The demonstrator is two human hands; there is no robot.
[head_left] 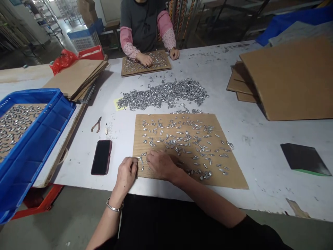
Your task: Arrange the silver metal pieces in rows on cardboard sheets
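A brown cardboard sheet [161, 119] lies on the white table before me, scattered with small silver leaf-shaped metal pieces [179, 139]. My left hand [127, 172] rests at the sheet's left edge, thumb and fingers pressed together beside a piece; what they hold, if anything, is too small to tell. Over the sheet's lower left part, my right hand [161, 164] has its fingers bent down among the pieces, their tips close together; what lies between them is hidden. Beyond the sheet is a long heap of the same pieces [166, 93].
Left of the sheet are a phone [101, 157], pliers [96, 125] and a small knife [106, 128]. A blue crate [41, 139] stands far left, stacked cardboard [75, 76] behind it. Across the table, a person's hands [146, 60] work at another sheet. More cardboard [291, 80] lies right.
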